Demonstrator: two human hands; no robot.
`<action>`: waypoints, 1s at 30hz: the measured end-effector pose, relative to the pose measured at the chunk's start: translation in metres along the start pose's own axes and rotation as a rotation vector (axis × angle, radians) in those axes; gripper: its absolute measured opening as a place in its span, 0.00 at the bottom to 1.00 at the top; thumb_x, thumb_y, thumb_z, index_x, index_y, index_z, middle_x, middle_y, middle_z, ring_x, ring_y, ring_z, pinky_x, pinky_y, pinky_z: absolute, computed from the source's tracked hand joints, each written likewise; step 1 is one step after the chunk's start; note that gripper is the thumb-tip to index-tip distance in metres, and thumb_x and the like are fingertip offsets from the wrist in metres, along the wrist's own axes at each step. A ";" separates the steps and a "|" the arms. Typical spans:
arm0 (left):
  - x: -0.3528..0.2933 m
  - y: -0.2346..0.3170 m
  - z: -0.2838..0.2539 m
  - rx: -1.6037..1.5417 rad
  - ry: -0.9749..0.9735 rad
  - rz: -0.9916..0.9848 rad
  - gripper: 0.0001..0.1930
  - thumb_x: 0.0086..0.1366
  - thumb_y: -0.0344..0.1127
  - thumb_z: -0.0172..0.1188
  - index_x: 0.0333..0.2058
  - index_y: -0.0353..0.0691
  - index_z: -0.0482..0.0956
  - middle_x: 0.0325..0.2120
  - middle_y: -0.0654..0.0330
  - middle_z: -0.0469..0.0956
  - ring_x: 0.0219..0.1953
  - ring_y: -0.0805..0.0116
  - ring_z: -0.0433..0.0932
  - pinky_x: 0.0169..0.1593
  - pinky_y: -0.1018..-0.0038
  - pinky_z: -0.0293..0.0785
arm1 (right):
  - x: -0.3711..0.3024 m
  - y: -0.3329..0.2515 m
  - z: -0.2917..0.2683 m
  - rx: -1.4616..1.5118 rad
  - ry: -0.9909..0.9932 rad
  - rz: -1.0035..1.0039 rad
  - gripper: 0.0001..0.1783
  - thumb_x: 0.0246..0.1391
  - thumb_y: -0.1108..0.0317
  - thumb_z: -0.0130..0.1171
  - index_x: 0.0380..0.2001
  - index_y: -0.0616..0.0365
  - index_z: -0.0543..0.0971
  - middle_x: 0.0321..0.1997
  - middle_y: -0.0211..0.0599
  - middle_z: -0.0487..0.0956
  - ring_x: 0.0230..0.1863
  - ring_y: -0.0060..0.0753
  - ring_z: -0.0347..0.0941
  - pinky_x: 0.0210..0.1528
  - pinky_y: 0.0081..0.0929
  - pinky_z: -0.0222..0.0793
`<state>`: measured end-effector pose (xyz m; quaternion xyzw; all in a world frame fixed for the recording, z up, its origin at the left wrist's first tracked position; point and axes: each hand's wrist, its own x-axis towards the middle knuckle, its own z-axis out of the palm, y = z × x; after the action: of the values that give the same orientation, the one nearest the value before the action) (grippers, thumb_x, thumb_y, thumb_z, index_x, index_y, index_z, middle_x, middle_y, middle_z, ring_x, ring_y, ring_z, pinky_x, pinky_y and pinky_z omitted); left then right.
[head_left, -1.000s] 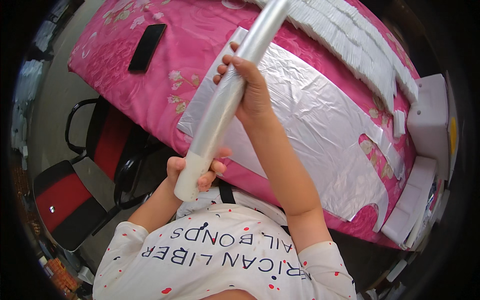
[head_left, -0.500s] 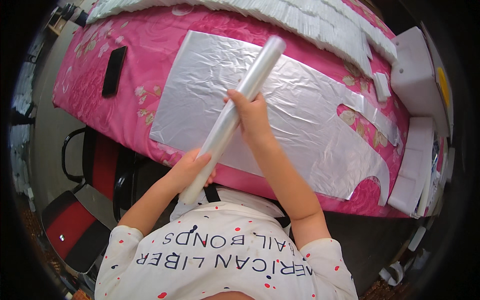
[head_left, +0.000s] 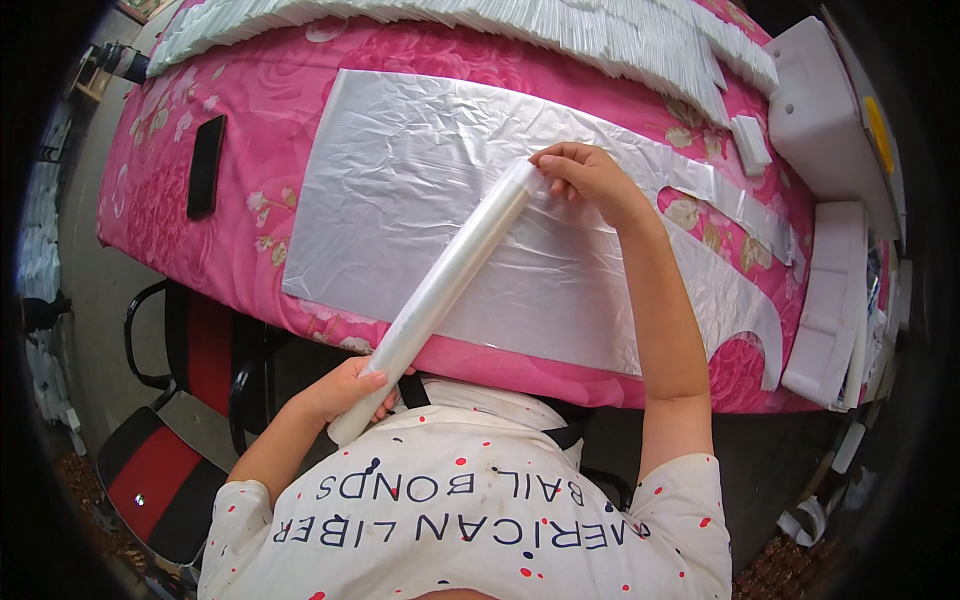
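Observation:
A long roll of clear plastic film (head_left: pixel 440 285) slants from my body up toward the far right. My left hand (head_left: pixel 354 388) is wrapped round its near end, thumb on top. At the far end my right hand (head_left: pixel 592 180) pinches the film's edge with thumb and forefinger, the other fingers curled. Beneath the roll, a wrinkled silvery-white plastic sheet (head_left: pixel 410 140) lies spread on the table. Its right end has curved cutouts and strap-like strips, in the shape of a bag or apron.
A pink floral tablecloth (head_left: pixel 150 180) covers the table. A black phone (head_left: pixel 206 166) lies at the left. Rows of folded white pieces (head_left: pixel 560 35) line the far edge, with a small white stack (head_left: pixel 750 145) near them. White foam boxes (head_left: pixel 825 300) stand right; red-black chairs (head_left: pixel 160 480) stand left.
My right hand has slid from the roll's middle to its far end and pinches there. The roll has swung lower and nearer to me, its near end still in my left hand.

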<state>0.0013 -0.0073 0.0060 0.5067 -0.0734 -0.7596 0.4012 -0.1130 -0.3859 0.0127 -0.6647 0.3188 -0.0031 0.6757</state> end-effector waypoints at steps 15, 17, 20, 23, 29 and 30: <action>-0.019 -0.015 -0.024 0.074 0.036 -0.079 0.34 0.48 0.53 0.65 0.47 0.33 0.69 0.28 0.60 0.76 0.30 0.75 0.75 0.38 0.78 0.72 | 0.020 0.030 -0.076 -0.588 0.604 -0.262 0.15 0.50 0.63 0.54 0.35 0.65 0.78 0.32 0.46 0.79 0.33 0.36 0.76 0.38 0.30 0.68; -0.034 -0.012 -0.030 0.124 0.010 -0.124 0.33 0.49 0.51 0.66 0.47 0.32 0.69 0.32 0.59 0.77 0.35 0.73 0.75 0.42 0.75 0.72 | 0.012 0.040 -0.120 -0.642 0.766 -0.285 0.16 0.51 0.62 0.53 0.35 0.65 0.78 0.32 0.46 0.79 0.33 0.40 0.76 0.39 0.31 0.68; -0.047 -0.009 -0.055 0.200 -0.156 -0.221 0.32 0.50 0.47 0.66 0.47 0.31 0.69 0.37 0.57 0.76 0.40 0.70 0.74 0.46 0.72 0.70 | 0.003 0.057 -0.166 -0.651 0.907 -0.225 0.15 0.51 0.62 0.53 0.35 0.64 0.78 0.31 0.45 0.80 0.32 0.37 0.76 0.38 0.31 0.68; -0.042 0.013 -0.058 0.462 -0.197 -0.225 0.27 0.51 0.43 0.67 0.46 0.32 0.71 0.40 0.58 0.75 0.41 0.70 0.74 0.48 0.73 0.69 | -0.002 0.056 -0.170 -0.665 0.899 -0.332 0.13 0.52 0.63 0.53 0.34 0.63 0.78 0.28 0.42 0.79 0.28 0.33 0.75 0.34 0.28 0.68; 0.027 0.102 0.011 1.230 0.081 0.287 0.23 0.47 0.43 0.67 0.41 0.39 0.74 0.34 0.51 0.76 0.37 0.53 0.75 0.42 0.67 0.70 | 0.017 0.034 -0.086 -0.477 0.641 -0.371 0.12 0.52 0.65 0.54 0.35 0.63 0.78 0.27 0.39 0.79 0.28 0.28 0.72 0.34 0.25 0.67; 0.043 0.114 0.019 1.384 0.108 0.418 0.25 0.46 0.42 0.67 0.43 0.40 0.74 0.34 0.51 0.76 0.37 0.54 0.75 0.42 0.66 0.70 | 0.018 0.031 -0.074 -0.454 0.596 -0.363 0.12 0.52 0.65 0.54 0.35 0.63 0.78 0.28 0.39 0.79 0.28 0.28 0.72 0.34 0.25 0.67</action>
<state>0.0395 -0.1184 0.0443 0.6568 -0.6127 -0.4203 0.1285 -0.1444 -0.4565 -0.0163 -0.8122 0.3708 -0.2443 0.3785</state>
